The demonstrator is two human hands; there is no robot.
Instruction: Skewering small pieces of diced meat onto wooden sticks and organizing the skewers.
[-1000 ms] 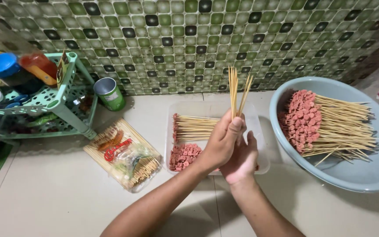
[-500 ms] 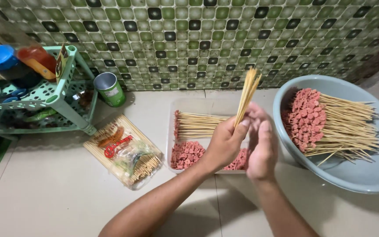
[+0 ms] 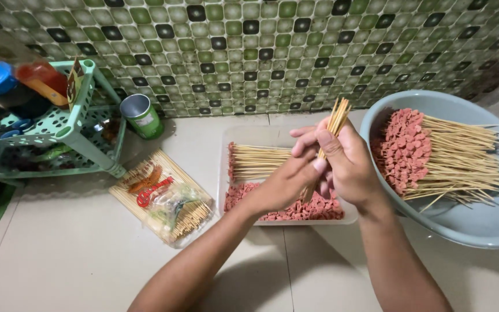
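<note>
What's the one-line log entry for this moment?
hands: both grip skewer bundle | below: clear tray | right: grey basin

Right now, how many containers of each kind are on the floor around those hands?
Grey round basin with loaded skewers: 1
Clear rectangular tray with sausage pieces and skewers: 1
Green can: 1
Plastic packet of bamboo sticks: 1
Green plastic rack: 1
Total: 5

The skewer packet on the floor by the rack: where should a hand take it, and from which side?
Grip the skewer packet across its narrow middle, coming straight down from above. It lies flat on the tiled floor, long and slim, running diagonally; the green rack crowds its upper left end, while the tray side is more open.
</note>
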